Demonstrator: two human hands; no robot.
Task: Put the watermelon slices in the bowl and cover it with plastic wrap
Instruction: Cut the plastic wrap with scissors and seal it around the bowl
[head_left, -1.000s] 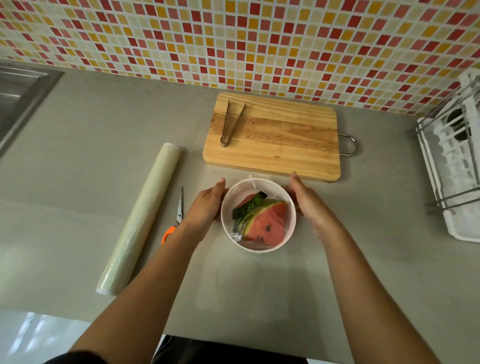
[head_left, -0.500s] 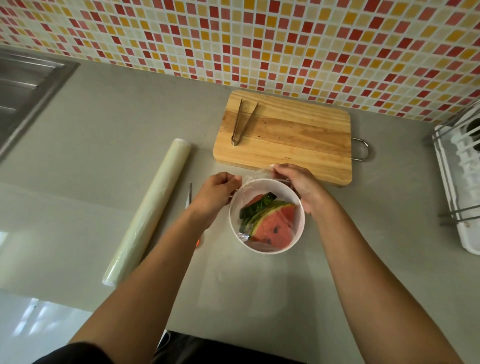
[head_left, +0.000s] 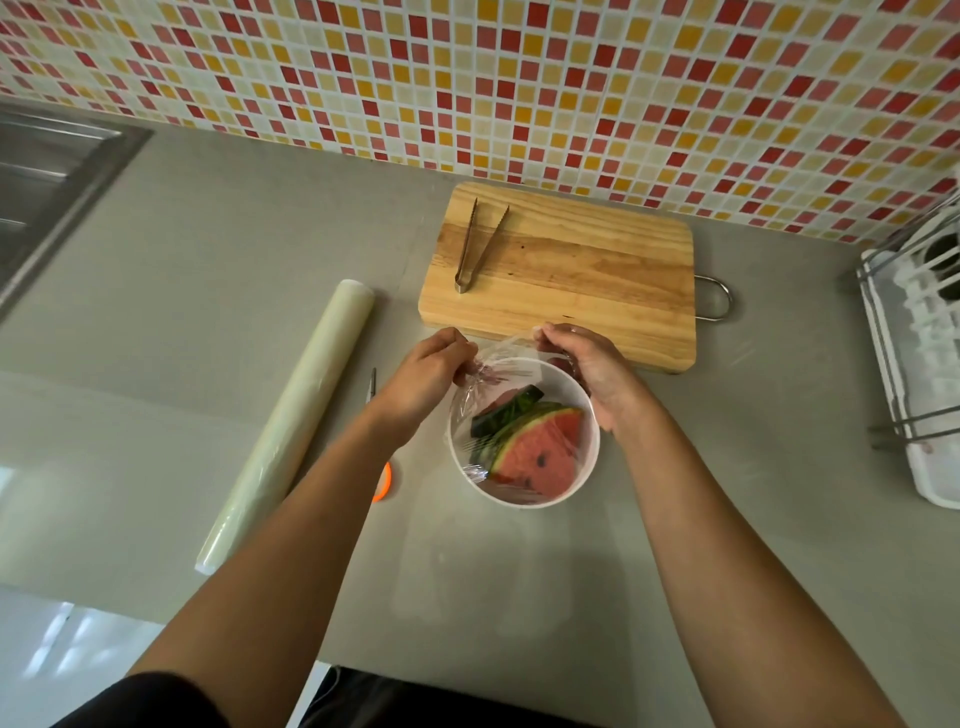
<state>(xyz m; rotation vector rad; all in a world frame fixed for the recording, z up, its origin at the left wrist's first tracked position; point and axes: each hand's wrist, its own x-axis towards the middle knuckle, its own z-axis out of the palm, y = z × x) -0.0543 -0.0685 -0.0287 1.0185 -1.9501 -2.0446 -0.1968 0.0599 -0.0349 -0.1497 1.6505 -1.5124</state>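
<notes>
Red watermelon slices (head_left: 540, 454) sit in my round white bowl (head_left: 589, 415).
Just beyond them, left-hand fingers (head_left: 460, 358) and right-hand fingers (head_left: 553, 335) pinch clear plastic wrap (head_left: 506, 353).

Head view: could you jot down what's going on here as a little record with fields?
place: grey counter, tiled wall behind
bowl: white, holds watermelon slices
wrap: partly over bowl, far edge lifted
left hand: pinching wrap
right hand: pinching wrap at far rim
board: beyond bowl, tongs on it
roll: left of bowl
scissors: mostly hidden under left arm
</notes>
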